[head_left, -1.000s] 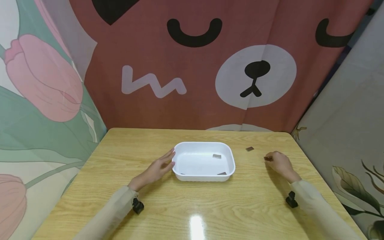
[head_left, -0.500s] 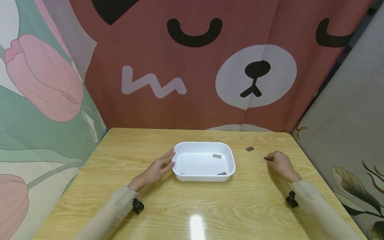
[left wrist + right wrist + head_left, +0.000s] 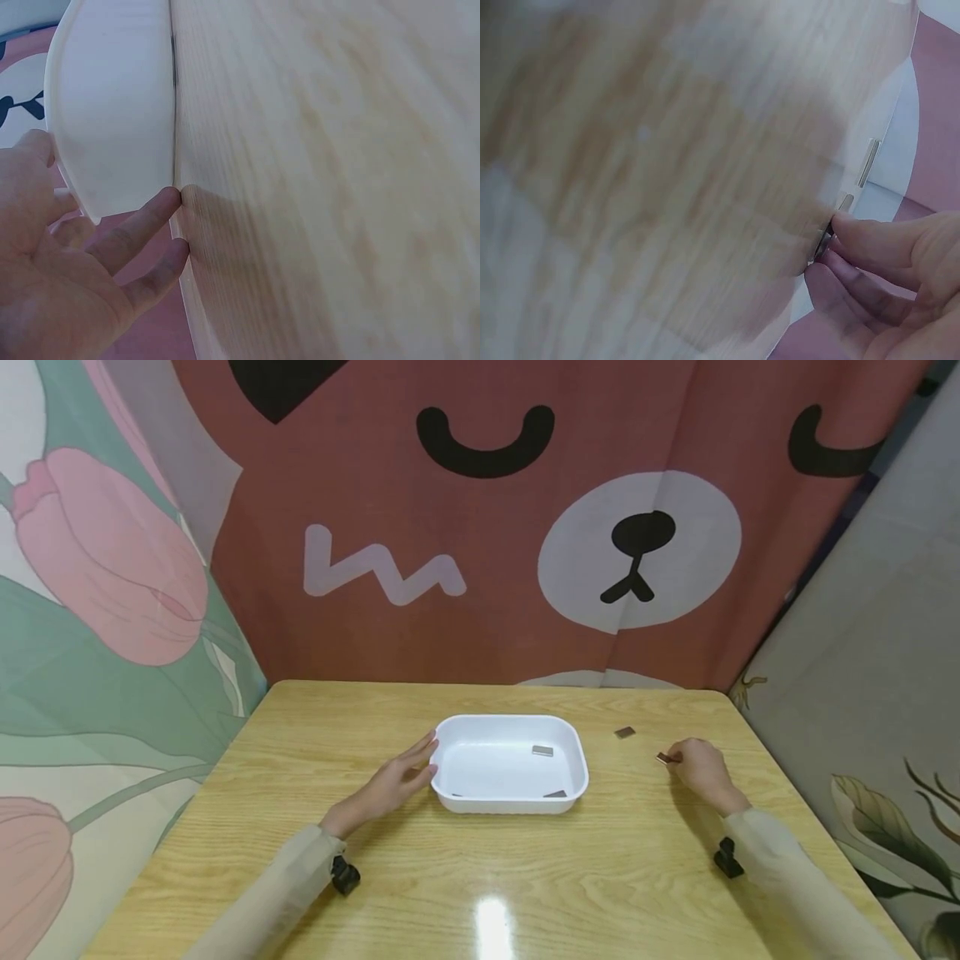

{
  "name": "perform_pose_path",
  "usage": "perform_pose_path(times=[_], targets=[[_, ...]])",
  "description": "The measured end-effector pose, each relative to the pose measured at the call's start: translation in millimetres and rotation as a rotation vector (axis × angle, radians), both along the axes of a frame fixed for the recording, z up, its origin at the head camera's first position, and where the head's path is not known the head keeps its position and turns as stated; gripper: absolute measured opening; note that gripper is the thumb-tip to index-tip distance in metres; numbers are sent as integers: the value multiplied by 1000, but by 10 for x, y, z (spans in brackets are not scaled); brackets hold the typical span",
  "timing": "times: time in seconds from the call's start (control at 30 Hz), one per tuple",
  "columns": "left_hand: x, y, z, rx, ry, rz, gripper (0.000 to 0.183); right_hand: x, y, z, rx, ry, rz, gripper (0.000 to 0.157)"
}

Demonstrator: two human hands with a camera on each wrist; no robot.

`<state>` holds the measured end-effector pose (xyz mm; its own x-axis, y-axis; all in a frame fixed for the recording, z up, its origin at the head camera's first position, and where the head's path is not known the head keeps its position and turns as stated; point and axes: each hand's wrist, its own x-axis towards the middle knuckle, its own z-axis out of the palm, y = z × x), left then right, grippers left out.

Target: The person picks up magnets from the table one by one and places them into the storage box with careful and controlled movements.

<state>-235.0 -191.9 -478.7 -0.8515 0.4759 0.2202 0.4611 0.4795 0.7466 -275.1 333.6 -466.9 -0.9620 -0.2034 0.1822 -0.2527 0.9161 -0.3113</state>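
Near the right side of the table, my right hand (image 3: 703, 772) pinches a small thin brown rectangular piece (image 3: 663, 758) between thumb and fingertips. The right wrist view shows this piece edge-on, close to the tabletop, partly hidden by the fingers (image 3: 877, 244). My left hand (image 3: 386, 787) touches the left end of a white rectangular tray (image 3: 506, 806) with its fingers spread. In the left wrist view, two of its fingertips (image 3: 169, 199) rest at the tabletop beside the tray wall. Inside the tray lie a silvery-edged piece (image 3: 542, 750) and a darker piece (image 3: 556, 794), partly hidden by the front rim.
Another brown rectangular piece (image 3: 625, 732) lies on the wooden table (image 3: 405, 877) between the tray and my right hand. A brown curtain with a bear print (image 3: 450, 643) hangs behind the table's far edge. Patterned curtains flank both sides.
The brown piece shows further out of my right fingertips, toward the left. My right hand has barely shifted. My left hand and the tray stay in place.
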Motion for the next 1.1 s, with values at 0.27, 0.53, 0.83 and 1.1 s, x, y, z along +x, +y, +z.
perform_pose_path(times=[0.27, 0.53, 0.83, 1.1], targets=[[13, 6, 8, -8, 11, 7, 57, -1, 24, 11, -7, 16, 37, 5], [24, 3, 25, -9, 31, -1, 57, -23, 42, 23, -50, -18, 29, 6], [23, 0, 14, -13, 24, 5, 57, -35, 49, 39, -44, -92, -9, 7], [22, -7, 18, -14, 32, 0, 57, -45, 35, 65, -39, -109, -27, 6]])
